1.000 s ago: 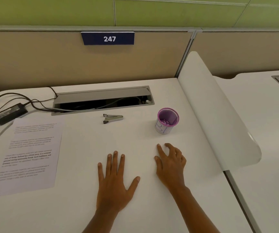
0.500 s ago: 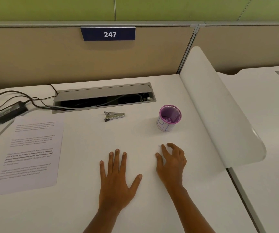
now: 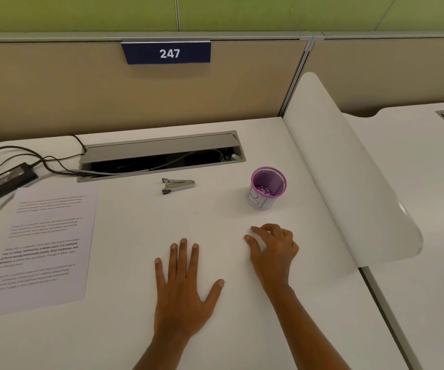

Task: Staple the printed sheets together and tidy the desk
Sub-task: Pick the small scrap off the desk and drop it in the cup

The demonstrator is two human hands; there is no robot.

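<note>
Right hand (image 3: 273,248) has curled from spread fingers into a pinch just in front of the purple cup (image 3: 267,187), possibly on something small; unclear. Left hand (image 3: 186,284) remains flat, empty. Stapler (image 3: 178,185) left of cup, printed sheets (image 3: 41,247) far left, both untouched.

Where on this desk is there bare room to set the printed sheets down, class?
Free: the white patch between the stapler, the printed sheets and the left hand; also the near strip beside the forearms. Crowded: the far left corner, with the power adapter, its cables and the open cable tray, and around the purple mesh cup.
</note>
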